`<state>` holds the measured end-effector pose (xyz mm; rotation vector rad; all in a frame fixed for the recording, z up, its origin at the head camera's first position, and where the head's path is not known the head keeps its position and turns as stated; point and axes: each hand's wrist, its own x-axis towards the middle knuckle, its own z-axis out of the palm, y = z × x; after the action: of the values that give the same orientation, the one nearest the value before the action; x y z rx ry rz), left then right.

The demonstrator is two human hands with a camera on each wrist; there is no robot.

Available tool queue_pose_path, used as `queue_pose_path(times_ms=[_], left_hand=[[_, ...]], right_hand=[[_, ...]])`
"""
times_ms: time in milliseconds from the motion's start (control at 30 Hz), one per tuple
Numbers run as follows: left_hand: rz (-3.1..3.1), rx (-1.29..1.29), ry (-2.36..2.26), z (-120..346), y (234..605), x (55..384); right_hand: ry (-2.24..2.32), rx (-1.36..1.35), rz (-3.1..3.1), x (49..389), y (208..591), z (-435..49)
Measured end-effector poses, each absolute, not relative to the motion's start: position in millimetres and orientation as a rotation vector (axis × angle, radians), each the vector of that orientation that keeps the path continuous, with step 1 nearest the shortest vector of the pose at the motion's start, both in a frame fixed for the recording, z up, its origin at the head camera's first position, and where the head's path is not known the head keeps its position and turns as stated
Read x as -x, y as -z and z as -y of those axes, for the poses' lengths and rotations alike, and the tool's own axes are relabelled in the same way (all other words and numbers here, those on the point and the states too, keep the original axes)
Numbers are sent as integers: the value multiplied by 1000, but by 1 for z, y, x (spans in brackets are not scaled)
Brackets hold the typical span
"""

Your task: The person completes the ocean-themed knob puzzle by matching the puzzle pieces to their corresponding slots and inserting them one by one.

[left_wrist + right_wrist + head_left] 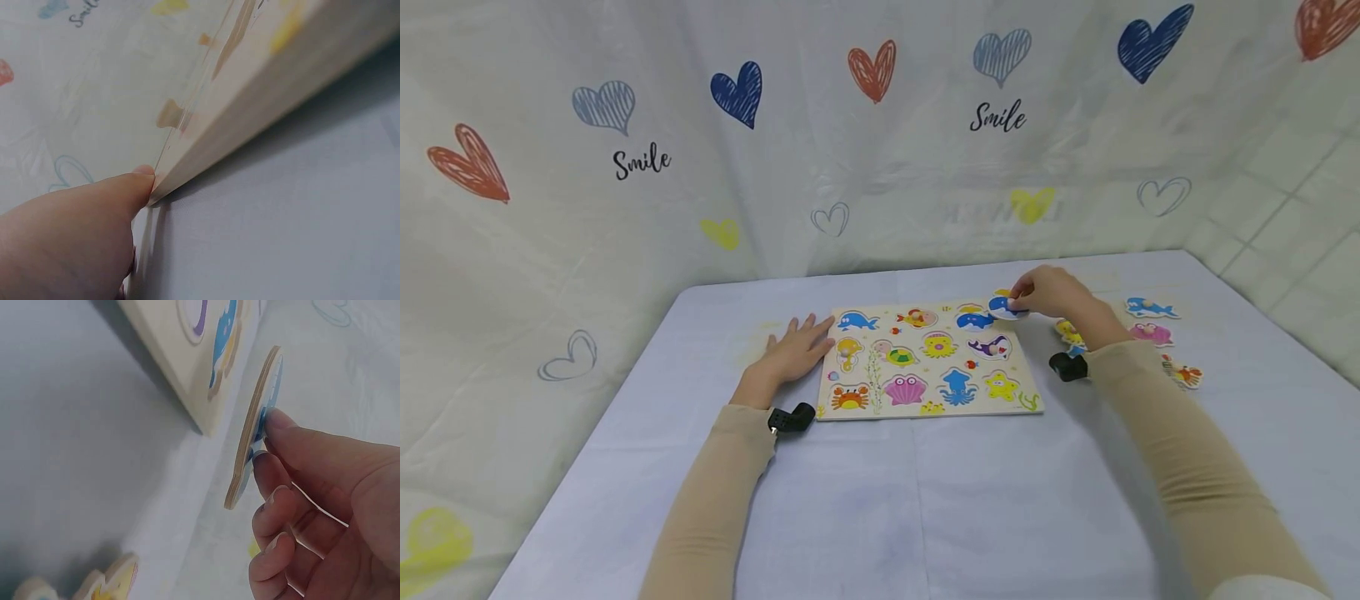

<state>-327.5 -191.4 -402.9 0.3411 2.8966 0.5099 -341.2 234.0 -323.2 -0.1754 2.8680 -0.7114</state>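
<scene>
A wooden sea-animal puzzle board [925, 358] lies flat on the table. My left hand [793, 348] rests at its upper left edge with fingers spread, and in the left wrist view the thumb [125, 190] touches the board's edge. Over the board's upper right corner, my right hand [1051, 290] pinches a blue and white puzzle piece with a yellow top [1002, 305] between thumb and fingers. The right wrist view shows this wooden piece [255, 428] edge-on, apart from the board [172, 369]. Just left of it is a matching blue picture [973, 318] on the board.
Right of the board lie loose pieces: a blue one [1150, 308], a pink one [1152, 334], an orange one [1186, 375] and a yellow one [1070, 335] partly behind the right wrist. A heart-printed curtain [880, 167] hangs behind the white-covered table [865, 500].
</scene>
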Motion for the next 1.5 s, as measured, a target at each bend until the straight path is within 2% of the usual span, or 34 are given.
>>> queue_pose_path(times_ms=[833, 1500], left_hand=[[-2885, -343, -501, 192, 400, 326], [-2892, -348, -521, 193, 403, 331]], right_hand=[[650, 228, -2865, 356, 339, -194], [545, 313, -2882, 360, 342, -190]])
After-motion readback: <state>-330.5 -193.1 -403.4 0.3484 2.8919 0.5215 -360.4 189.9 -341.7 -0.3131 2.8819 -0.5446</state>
